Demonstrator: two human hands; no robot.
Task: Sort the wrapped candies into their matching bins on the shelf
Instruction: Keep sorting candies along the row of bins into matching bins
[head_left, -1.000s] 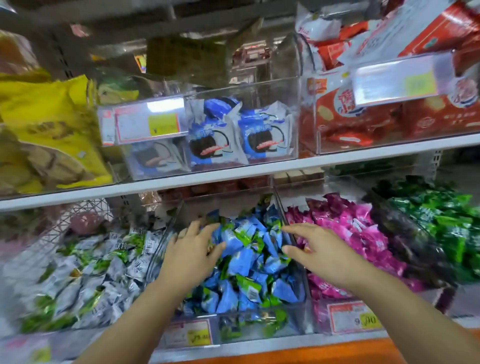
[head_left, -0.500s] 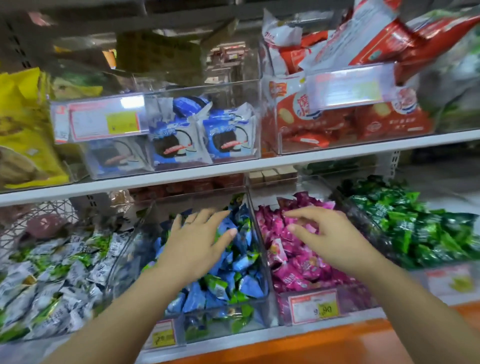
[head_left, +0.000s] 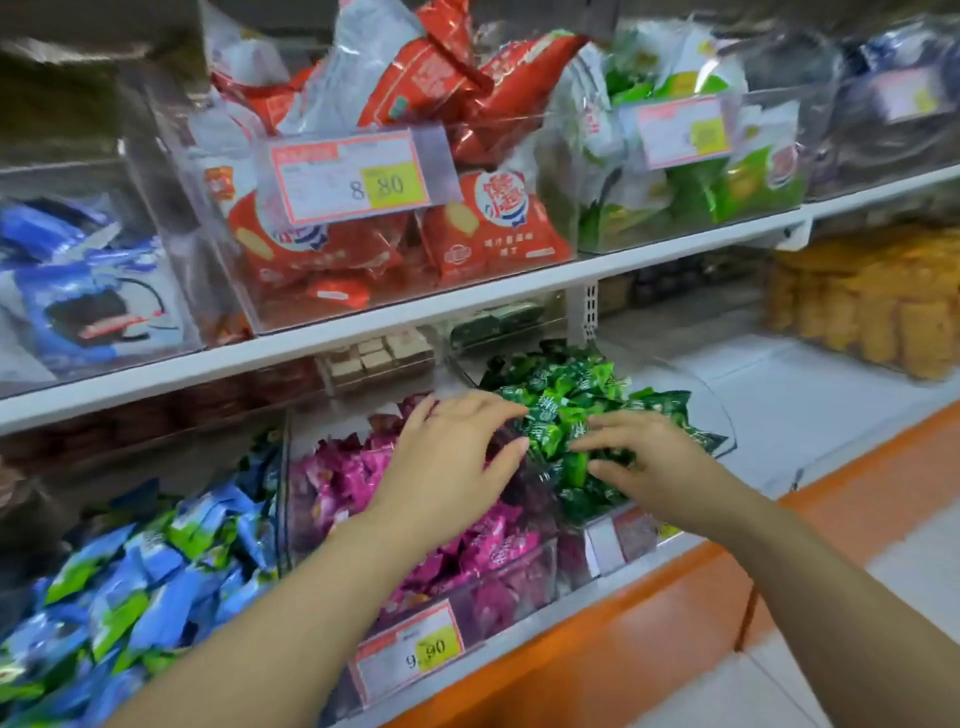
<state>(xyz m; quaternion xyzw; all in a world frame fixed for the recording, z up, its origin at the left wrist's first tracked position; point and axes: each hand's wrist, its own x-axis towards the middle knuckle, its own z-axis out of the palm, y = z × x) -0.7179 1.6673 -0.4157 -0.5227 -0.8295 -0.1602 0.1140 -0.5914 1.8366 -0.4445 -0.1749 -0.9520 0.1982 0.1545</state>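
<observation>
left hand (head_left: 457, 467) at clear bin divider (head_left: 543, 475)

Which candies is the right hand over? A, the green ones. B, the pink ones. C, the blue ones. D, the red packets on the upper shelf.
A: the right hand is spread, fingers straight, directly above the pile of green candies on the lower shelf.

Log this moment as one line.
left hand: over pink candies | right hand: over green candies | held: nothing visible
</observation>
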